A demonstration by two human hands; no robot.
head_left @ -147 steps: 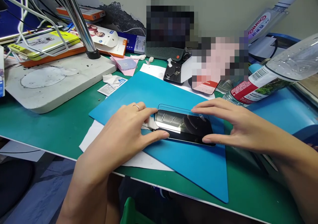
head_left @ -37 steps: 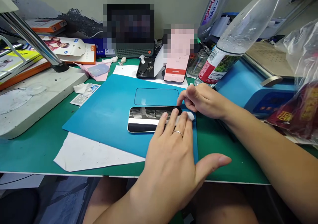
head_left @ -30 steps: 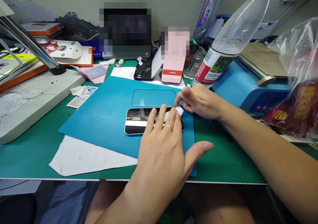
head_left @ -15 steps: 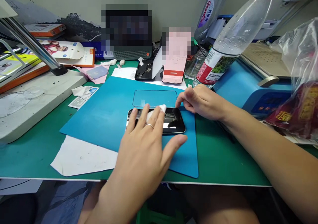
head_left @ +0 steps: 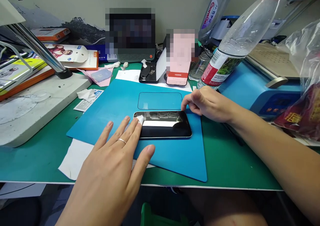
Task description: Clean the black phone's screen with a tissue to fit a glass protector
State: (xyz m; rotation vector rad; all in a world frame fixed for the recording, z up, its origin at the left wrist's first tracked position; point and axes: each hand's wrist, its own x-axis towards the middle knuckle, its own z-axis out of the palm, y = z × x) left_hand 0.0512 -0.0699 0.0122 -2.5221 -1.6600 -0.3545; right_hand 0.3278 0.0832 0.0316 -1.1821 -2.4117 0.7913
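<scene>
A phone point(head_left: 165, 130) lies flat, glossy black screen up, on a blue mat point(head_left: 110, 112). At its left end my left hand point(head_left: 112, 156) is stretched out flat, fingers spread. A small white wipe point(head_left: 140, 119) shows beside the fingertips, pressed against the glass; the rest is hidden under the fingers. My right hand point(head_left: 207, 102) is closed, fingers curled, with its index fingertip at the phone's upper right corner. I see nothing between those fingers. Just behind the phone lies a clear glass sheet with a dark outline point(head_left: 160, 100).
Behind the mat, a pink-screened phone point(head_left: 178, 62) stands propped beside a black phone case point(head_left: 148, 71). A leaning water bottle point(head_left: 232, 45) and a blue machine point(head_left: 247, 85) stand right. At left are a white lamp base point(head_left: 45, 119) and torn paper point(head_left: 75, 159).
My left hand has slid left and towards me with the wipe, from mid-screen to the phone's left end, uncovering most of the screen. My right hand stays at the phone's corner.
</scene>
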